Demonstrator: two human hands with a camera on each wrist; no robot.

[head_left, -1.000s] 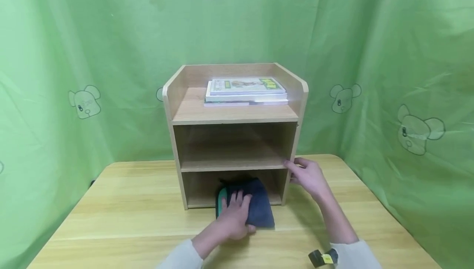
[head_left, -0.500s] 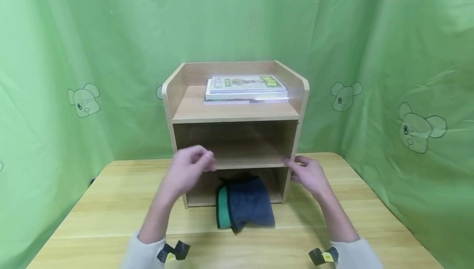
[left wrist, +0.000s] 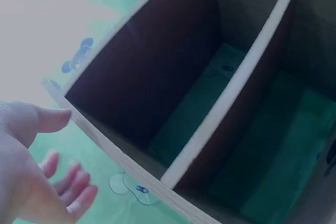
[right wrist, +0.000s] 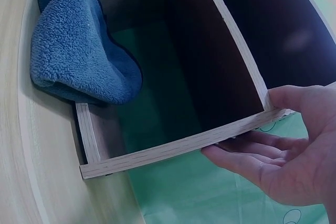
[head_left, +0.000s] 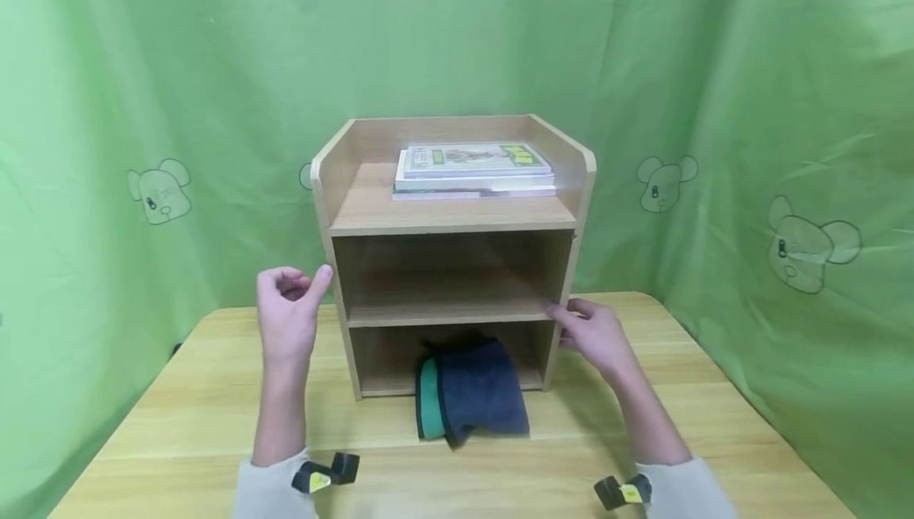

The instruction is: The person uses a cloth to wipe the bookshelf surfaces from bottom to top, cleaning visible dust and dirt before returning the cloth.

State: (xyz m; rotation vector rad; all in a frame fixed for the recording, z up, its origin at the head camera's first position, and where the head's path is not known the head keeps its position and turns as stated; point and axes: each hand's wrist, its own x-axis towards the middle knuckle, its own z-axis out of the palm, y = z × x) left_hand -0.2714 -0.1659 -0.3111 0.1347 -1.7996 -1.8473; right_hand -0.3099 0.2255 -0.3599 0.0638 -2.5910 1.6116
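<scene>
A small wooden shelf unit (head_left: 457,229) with a raised rim stands on the table. My right hand (head_left: 591,336) grips its right side panel (right wrist: 173,148), thumb at the middle board's front edge and fingers along the outside. My left hand (head_left: 289,309) is raised beside the left side panel (left wrist: 121,158); its thumb tip is right at the edge, and the other fingers are loosely bent and apart from the wood. A folded cloth (head_left: 481,392), fuzzy dark blue with a green side and black edging, hangs out of the bottom compartment onto the table.
A stack of several thin books (head_left: 474,172) lies on the top board. The middle board (head_left: 450,317) divides the two lower compartments. Green printed curtains (head_left: 214,90) surround the light wooden table (head_left: 178,424).
My left hand has come off the cloth and moved left and up to the shelf unit's left side. The cloth stays in place, and my right hand keeps its grip.
</scene>
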